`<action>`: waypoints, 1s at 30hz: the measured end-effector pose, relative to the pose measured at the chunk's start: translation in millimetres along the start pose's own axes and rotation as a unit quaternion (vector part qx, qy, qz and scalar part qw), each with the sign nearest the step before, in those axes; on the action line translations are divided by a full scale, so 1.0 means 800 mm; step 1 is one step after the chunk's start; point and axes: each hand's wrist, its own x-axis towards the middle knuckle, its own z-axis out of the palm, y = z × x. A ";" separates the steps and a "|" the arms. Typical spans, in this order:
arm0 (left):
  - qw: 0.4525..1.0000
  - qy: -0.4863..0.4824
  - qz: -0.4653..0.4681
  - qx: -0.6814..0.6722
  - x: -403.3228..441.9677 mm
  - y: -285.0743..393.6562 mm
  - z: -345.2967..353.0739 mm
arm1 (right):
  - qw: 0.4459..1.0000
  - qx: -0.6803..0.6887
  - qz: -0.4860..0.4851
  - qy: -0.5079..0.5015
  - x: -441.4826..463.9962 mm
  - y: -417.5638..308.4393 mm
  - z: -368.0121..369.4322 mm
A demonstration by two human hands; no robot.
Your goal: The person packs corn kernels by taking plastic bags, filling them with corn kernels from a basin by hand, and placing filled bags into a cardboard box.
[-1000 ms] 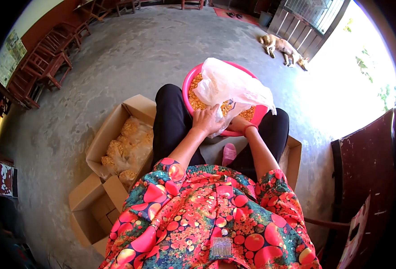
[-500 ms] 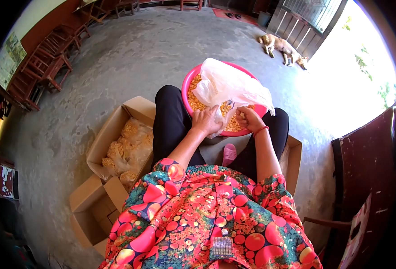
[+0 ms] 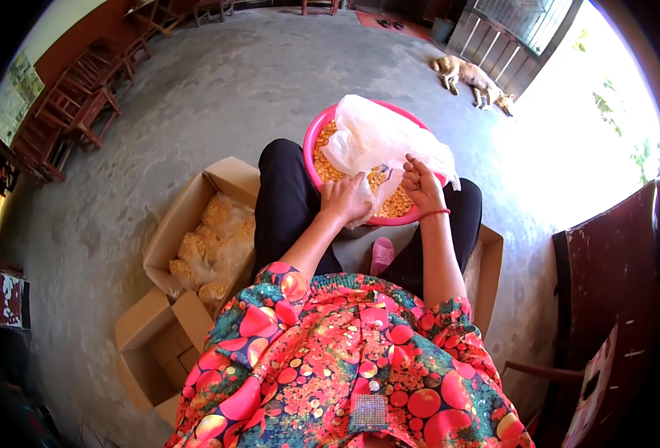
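In the head view, a pink basin stood between the wearer's knees, with loose yellow pieces inside it. A translucent plastic bag lay across the basin's middle and over its right rim. The left hand, at the basin's near left side, had its fingers closed on the bag's near edge. The right hand was raised over the basin's right side, fingers curled together; whether they pinched anything could not be told at this size. A red bracelet circled that wrist. Left of the basin, a cardboard box contained bagged yellow clumps. A dog lay beyond the basin, to its right.
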 end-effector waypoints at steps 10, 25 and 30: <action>1.000 0.022 0.011 -0.003 -0.001 -0.004 0.003 | 0.989 -0.082 -0.048 0.116 0.003 0.027 -0.001; 1.000 0.024 0.012 0.004 0.002 -0.005 0.005 | 0.507 -0.861 0.014 -0.035 -0.004 0.019 -0.038; 1.000 0.014 0.011 0.014 0.004 -0.005 0.003 | 0.418 -0.904 0.083 -0.042 0.000 0.046 -0.011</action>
